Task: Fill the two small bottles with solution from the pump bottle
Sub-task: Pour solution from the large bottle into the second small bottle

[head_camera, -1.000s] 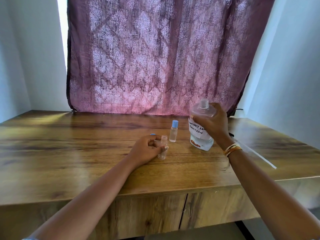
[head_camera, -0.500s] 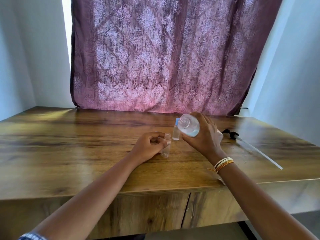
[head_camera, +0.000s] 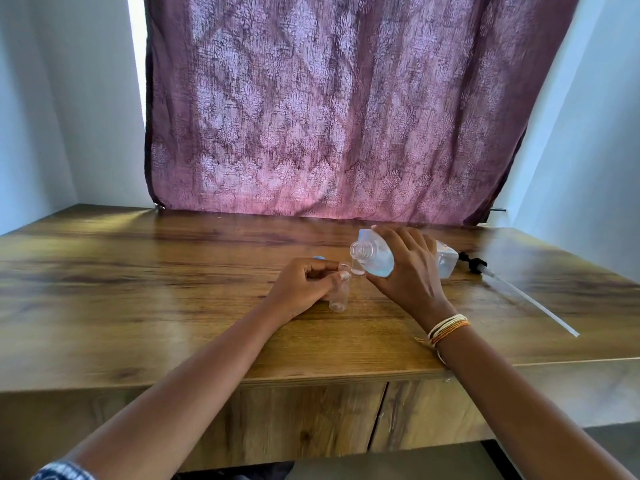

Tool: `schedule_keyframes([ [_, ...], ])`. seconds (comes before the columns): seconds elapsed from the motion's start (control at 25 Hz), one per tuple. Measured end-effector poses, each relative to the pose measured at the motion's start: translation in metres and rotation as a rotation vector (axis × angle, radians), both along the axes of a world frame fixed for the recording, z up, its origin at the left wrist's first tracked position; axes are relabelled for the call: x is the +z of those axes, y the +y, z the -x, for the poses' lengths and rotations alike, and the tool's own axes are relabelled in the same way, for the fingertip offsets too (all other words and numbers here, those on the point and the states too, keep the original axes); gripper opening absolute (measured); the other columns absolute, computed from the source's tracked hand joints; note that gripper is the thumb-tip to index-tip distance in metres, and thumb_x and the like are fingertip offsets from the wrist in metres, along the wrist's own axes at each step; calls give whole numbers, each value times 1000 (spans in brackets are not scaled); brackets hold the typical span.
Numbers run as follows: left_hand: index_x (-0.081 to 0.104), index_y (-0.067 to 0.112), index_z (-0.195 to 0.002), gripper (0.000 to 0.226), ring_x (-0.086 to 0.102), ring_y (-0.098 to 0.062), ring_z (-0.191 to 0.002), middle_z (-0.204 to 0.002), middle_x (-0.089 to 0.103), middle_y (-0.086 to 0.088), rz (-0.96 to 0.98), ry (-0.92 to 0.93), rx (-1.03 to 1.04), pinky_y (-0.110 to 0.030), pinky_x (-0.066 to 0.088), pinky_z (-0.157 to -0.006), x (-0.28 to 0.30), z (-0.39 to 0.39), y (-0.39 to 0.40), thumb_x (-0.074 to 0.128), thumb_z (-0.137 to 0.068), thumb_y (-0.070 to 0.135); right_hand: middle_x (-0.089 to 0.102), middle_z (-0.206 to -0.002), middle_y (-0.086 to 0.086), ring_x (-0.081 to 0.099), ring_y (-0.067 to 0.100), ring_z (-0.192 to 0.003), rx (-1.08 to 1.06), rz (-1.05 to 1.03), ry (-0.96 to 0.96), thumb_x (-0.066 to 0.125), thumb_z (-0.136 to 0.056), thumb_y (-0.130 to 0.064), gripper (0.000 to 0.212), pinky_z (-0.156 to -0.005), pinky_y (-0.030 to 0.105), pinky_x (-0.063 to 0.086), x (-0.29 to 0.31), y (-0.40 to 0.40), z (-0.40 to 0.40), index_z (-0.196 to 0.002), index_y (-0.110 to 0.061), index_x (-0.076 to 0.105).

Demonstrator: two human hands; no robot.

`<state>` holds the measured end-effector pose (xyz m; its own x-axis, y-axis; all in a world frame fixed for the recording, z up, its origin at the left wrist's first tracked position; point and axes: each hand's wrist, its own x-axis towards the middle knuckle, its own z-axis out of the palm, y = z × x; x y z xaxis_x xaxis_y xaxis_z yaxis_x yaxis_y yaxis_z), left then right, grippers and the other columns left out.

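Head view: pump bottle [head_camera: 375,258] tipped over since a second ago, mouth now aimed at the small bottle [head_camera: 338,292].
Right hand [head_camera: 408,271] fingers wrapped round it; left hand [head_camera: 304,289] fingers closed on the open small bottle on the table [head_camera: 138,306]. Second bottle mostly hidden behind. Pump [head_camera: 512,289] removed, lying right. Pour judged imminent; no stream visible.

Bare table [head_camera: 138,289] left — pump tube [head_camera: 519,292] across the right, hands mid-table.
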<state>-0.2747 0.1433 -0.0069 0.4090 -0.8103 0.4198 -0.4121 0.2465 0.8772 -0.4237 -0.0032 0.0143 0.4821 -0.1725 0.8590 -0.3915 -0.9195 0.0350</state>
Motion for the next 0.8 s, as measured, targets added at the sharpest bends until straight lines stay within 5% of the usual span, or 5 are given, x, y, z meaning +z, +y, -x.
schedule_keyframes([
  [0.28,74,15,-103,16,71,-5,-74,-85,74,2,0,40,-53,-22,60,-65,3,4,2,69,-87,12,66,-115,-1,60,25,-102,-5,107,2,75,-70,-41,54,-85,44,41,-3,-3,0,-118,-19,60],
  [0.8,74,13,-104,18,73,-29,-90,-94,76,-11,-9,57,-46,-39,62,-77,2,5,1,70,-87,14,64,-121,0,58,26,-111,2,175,2,75,-73,-40,55,-88,51,42,-2,-4,0,-120,-20,58],
])
